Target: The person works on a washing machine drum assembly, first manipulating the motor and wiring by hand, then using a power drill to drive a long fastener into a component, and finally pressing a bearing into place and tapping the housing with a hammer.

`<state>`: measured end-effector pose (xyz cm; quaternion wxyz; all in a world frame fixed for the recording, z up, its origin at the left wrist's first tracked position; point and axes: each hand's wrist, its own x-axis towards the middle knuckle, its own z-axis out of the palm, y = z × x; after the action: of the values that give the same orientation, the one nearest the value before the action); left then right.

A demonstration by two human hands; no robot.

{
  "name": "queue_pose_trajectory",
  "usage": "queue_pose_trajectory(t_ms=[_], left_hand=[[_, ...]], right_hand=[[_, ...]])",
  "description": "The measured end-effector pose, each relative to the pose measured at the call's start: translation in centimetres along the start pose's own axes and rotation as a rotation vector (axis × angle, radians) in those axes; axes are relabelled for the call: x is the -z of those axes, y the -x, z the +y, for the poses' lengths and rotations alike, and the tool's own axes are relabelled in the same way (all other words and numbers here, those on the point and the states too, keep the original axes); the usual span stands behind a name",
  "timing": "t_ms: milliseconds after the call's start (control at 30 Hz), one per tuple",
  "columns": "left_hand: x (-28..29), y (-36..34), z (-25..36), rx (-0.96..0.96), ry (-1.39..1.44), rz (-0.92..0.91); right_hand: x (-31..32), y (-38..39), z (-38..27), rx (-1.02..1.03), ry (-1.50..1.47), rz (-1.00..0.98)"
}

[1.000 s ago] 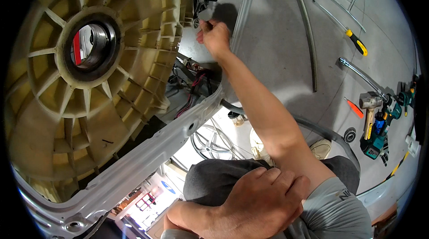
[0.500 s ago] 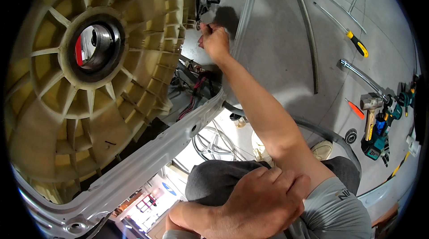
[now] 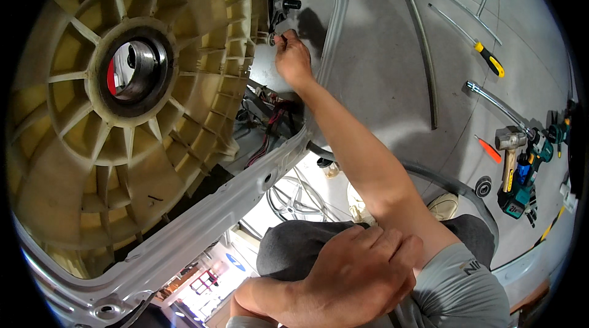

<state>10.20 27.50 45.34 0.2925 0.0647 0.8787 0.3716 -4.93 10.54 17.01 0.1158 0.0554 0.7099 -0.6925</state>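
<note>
A large yellowed plastic tub with radial ribs and a dark metal ring at its middle fills the left side. It lies inside a pale metal cabinet frame. My right arm stretches across the frame, and my right hand is closed in a pinch by a small round metal fastener at the tub's edge. What sits between those fingertips is hidden. Close to me, my left hand is bent across my right upper arm with its fingers curled, its palm out of sight.
A dark bracketed part with a stub lies beyond my right hand; wires hang below. On the floor at right are a grey hose, screwdriver, ratchet, hammer, cordless tool and bearing. A spoked pulley lies near my knee.
My right hand has turned slightly, its fingers still by the fastener. The tub's middle appears a little lower and further right. My left hand stays almost in place.
</note>
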Motion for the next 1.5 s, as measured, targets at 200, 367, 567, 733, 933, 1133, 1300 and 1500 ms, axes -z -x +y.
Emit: queue_pose_trajectory(t_ms=[200,367,567,733,933,1133,1300,1500], left_hand=[[0.5,-0.2,0.0,-0.007,0.035,-0.037],[-0.6,0.5,-0.5,-0.049,-0.013,0.059],[0.0,0.5,-0.2,-0.019,-0.025,0.028],[0.3,0.0,0.4,-0.057,-0.034,0.024],[0.1,0.2,0.1,-0.058,-0.047,0.055],[0.2,0.4,0.0,-0.066,-0.014,0.069],[-0.8,0.8,-0.7,-0.112,-0.076,0.218],[-0.8,0.7,-0.3,-0.118,-0.055,0.169]], right_hand=[[0.0,-0.7,-0.3,-0.090,0.121,-0.023],[-0.2,-0.4,0.1,-0.075,0.047,-0.009],[-0.5,-0.9,-1.2,-0.204,0.089,-0.034],[-0.6,-1.1,0.7,-0.020,0.130,-0.045],[-0.9,-0.9,-0.6,-0.246,0.106,-0.061],[-0.9,-0.8,-0.3,-0.089,0.111,-0.027],[-1.1,-1.6,-1.0,-0.396,-0.180,-0.156],[-1.7,-0.6,1.4,0.147,0.162,0.211]])
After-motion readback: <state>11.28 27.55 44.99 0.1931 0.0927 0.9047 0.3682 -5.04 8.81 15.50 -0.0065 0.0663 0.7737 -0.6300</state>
